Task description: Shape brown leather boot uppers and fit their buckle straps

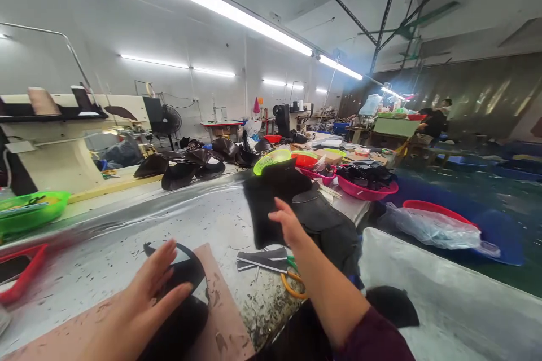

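My left hand (148, 299), fingers stretched and thumb apart, is over a curved black piece (192, 262) that looks like leather or fabric. That piece lies partly on a pinkish board (220, 299); the hand covers some of it. Farther forward, my right hand (288, 224) has its fingertips apart in front of a dark, blurred black panel (265, 203). Whether it touches the panel I cannot tell. Beside the panel are stacked black pieces (326, 220). Below the right hand lie black strips with white edges (262, 260) and orange-handled scissors (292, 286), partly hidden by my forearm.
A green basket (55, 200) and a red tray (31, 273) are at the left. Dark pieces (186, 166) lie along the back near a sewing machine (63, 141). A pink basin (368, 190) of black scraps is at right. People (434, 121) are in the distance.
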A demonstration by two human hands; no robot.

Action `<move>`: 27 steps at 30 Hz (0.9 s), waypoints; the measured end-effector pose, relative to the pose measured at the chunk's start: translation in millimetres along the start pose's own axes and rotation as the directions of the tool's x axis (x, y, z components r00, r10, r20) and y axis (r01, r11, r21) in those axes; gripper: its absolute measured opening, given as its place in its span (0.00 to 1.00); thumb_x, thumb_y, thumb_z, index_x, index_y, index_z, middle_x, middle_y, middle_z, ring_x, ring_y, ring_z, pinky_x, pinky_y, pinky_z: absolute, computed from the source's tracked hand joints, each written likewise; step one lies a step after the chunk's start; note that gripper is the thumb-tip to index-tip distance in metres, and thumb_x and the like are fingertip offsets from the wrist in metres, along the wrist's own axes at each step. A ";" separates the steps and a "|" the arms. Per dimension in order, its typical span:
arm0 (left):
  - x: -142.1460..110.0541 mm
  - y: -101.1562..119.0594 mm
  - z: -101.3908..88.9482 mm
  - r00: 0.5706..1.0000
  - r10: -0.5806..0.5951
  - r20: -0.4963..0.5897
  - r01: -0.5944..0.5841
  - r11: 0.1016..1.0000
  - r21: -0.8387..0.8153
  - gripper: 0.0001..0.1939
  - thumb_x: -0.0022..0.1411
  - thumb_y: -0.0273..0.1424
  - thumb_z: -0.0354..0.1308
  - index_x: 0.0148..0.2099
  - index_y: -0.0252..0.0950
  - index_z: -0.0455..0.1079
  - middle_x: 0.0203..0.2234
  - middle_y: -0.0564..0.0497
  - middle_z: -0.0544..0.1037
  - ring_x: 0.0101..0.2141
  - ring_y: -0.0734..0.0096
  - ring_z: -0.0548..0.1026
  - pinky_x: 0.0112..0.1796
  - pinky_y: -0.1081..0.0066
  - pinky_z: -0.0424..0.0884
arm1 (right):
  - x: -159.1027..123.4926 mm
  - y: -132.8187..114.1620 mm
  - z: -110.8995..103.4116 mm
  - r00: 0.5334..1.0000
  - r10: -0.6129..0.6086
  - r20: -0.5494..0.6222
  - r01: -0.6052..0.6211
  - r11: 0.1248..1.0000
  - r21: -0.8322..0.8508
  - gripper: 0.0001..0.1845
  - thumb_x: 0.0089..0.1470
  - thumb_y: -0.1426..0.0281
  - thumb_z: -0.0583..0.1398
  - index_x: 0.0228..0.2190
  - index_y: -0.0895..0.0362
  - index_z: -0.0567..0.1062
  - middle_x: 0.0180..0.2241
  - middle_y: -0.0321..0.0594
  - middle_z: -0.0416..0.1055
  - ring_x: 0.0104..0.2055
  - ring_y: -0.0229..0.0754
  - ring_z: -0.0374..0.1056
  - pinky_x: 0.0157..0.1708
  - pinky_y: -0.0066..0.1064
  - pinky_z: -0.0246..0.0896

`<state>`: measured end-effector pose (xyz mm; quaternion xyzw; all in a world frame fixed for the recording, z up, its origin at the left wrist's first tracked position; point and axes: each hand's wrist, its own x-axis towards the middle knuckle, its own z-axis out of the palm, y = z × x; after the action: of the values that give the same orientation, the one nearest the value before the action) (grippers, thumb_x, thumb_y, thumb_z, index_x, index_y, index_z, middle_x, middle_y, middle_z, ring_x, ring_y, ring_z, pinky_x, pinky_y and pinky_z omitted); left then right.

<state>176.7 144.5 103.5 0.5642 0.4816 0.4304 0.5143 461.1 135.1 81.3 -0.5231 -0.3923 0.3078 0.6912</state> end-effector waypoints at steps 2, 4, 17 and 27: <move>3.9 11.4 24.4 0.991 0.109 0.072 -0.107 0.994 -0.030 0.39 0.30 0.36 0.70 0.50 0.38 0.66 0.52 0.43 0.67 0.51 0.47 0.64 0.50 0.58 0.62 | -34.3 -3.7 33.0 0.949 -0.014 0.316 -0.006 0.998 0.060 0.14 0.37 0.63 0.61 0.30 0.55 0.73 0.28 0.35 0.72 0.34 0.44 0.68 0.35 0.34 0.63; 6.5 19.7 39.6 0.986 0.063 0.154 -0.065 0.998 0.011 0.30 0.35 0.39 0.68 0.43 0.33 0.70 0.41 0.41 0.76 0.44 0.47 0.71 0.46 0.56 0.66 | -69.3 -14.4 47.3 0.765 -0.071 0.640 0.017 0.996 0.089 0.16 0.38 0.59 0.61 0.30 0.56 0.72 0.30 0.36 0.71 0.35 0.42 0.67 0.35 0.33 0.62; -22.5 79.4 2.6 0.898 0.127 0.421 -0.142 0.990 0.004 0.13 0.33 0.31 0.68 0.26 0.33 0.75 0.23 0.49 0.78 0.27 0.57 0.75 0.31 0.63 0.72 | -19.4 -55.4 -50.1 0.799 -0.573 0.181 0.601 0.769 -0.219 0.29 0.48 0.66 0.60 0.52 0.49 0.58 0.48 0.45 0.66 0.42 0.42 0.68 0.39 0.39 0.64; -8.2 44.6 -4.6 0.849 0.003 0.528 0.098 0.982 -0.164 0.20 0.27 0.37 0.71 0.27 0.33 0.75 0.22 0.47 0.78 0.25 0.60 0.76 0.31 0.64 0.71 | -77.7 -156.0 0.5 -0.055 -0.092 0.994 0.897 0.434 0.090 0.09 0.52 0.67 0.56 0.32 0.45 0.76 0.35 0.37 0.74 0.56 0.45 0.56 0.57 0.49 0.40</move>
<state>175.3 136.8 148.4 0.5982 0.2943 0.2895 0.6869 424.0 29.3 214.8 -0.2002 -0.9677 0.0803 0.1306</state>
